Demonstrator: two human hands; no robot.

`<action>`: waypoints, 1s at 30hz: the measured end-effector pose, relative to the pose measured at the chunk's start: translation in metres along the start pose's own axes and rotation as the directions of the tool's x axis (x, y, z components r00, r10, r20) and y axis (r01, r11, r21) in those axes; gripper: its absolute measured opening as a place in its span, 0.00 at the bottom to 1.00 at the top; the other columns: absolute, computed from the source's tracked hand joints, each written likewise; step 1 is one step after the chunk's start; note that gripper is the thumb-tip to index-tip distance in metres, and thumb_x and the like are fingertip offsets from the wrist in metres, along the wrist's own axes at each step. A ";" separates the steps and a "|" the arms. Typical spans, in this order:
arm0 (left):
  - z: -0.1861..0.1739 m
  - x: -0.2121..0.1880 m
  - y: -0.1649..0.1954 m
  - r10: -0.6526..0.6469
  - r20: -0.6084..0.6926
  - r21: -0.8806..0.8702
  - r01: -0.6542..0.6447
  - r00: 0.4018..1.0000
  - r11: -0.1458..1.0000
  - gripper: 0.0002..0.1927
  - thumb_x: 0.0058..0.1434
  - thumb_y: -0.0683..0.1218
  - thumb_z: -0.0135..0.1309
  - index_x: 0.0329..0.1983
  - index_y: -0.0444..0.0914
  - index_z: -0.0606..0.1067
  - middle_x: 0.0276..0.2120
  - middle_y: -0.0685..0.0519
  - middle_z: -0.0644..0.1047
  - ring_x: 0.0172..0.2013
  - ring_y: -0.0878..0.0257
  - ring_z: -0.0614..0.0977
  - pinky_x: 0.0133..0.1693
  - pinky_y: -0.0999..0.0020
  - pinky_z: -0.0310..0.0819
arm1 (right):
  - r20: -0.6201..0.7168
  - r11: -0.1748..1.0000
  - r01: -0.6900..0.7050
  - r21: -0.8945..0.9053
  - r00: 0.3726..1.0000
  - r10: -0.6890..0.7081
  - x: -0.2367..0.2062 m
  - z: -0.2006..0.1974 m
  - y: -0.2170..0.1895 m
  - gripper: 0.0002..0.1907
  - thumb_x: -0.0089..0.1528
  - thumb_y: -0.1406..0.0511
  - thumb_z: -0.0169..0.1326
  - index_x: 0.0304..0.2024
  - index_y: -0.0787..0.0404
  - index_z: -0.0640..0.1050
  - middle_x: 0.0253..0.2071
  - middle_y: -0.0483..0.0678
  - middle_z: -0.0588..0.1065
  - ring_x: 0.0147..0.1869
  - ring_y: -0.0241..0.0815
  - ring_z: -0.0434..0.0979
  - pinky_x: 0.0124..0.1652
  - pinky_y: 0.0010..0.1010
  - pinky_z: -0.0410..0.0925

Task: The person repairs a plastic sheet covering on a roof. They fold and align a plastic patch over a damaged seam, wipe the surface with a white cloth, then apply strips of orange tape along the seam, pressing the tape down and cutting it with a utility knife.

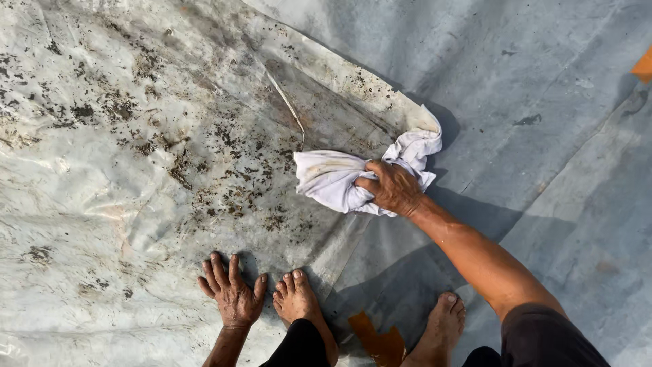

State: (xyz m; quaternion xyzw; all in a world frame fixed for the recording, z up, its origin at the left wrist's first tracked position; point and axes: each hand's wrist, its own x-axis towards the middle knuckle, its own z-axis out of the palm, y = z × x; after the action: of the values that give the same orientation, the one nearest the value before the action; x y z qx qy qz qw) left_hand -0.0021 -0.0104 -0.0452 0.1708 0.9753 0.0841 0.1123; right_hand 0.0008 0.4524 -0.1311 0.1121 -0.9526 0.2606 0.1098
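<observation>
My right hand [392, 187] grips a crumpled white cloth [339, 178] with brownish stains, pressed down near the edge of a dirty pale plastic sheet [122, 156]. My left hand [233, 291] lies flat on that sheet with its fingers spread, holding nothing. Dark specks and smears of soil cover much of the sheet around both hands. My bare left foot [299, 302] rests beside the left hand, and my bare right foot [443, 326] stands further right.
The sheet lies over a grey tarpaulin [543, 136] that fills the right and top. A brown patch [379, 340] sits on the tarpaulin between my feet. An orange corner [643, 66] shows at the right edge.
</observation>
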 end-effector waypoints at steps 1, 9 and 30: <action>-0.002 0.000 0.000 -0.039 0.060 0.023 0.038 0.997 0.999 0.45 0.63 0.70 0.46 0.75 0.40 0.55 0.75 0.31 0.49 0.75 0.31 0.44 0.68 0.27 0.27 | -0.013 1.000 0.008 -0.027 1.000 -0.008 0.001 -0.004 0.027 0.27 0.57 0.67 0.65 0.54 0.45 0.69 0.50 0.52 0.70 0.40 0.54 0.78 0.34 0.46 0.73; 0.004 0.000 0.000 -0.032 0.029 0.001 0.032 0.999 0.999 0.45 0.62 0.71 0.45 0.75 0.41 0.55 0.75 0.32 0.48 0.75 0.32 0.42 0.68 0.28 0.25 | -0.048 0.765 -0.614 -0.194 0.785 0.618 0.061 -0.133 0.079 0.28 0.60 0.55 0.71 0.54 0.59 0.73 0.52 0.58 0.68 0.43 0.58 0.77 0.39 0.49 0.71; 0.004 0.000 -0.001 -0.045 0.039 0.014 0.045 0.998 0.999 0.46 0.61 0.71 0.47 0.75 0.43 0.55 0.76 0.35 0.48 0.75 0.35 0.43 0.68 0.30 0.25 | -0.017 0.943 -0.274 -0.188 0.961 0.276 0.062 -0.109 -0.016 0.29 0.56 0.51 0.70 0.53 0.53 0.75 0.49 0.55 0.68 0.40 0.51 0.78 0.34 0.42 0.72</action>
State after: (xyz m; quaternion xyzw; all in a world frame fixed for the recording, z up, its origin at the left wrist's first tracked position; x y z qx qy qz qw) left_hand -0.0012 -0.0107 -0.0490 0.1511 0.9770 0.0717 0.1324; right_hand -0.0378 0.4857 -0.0155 -0.0313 -0.9798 0.1815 0.0780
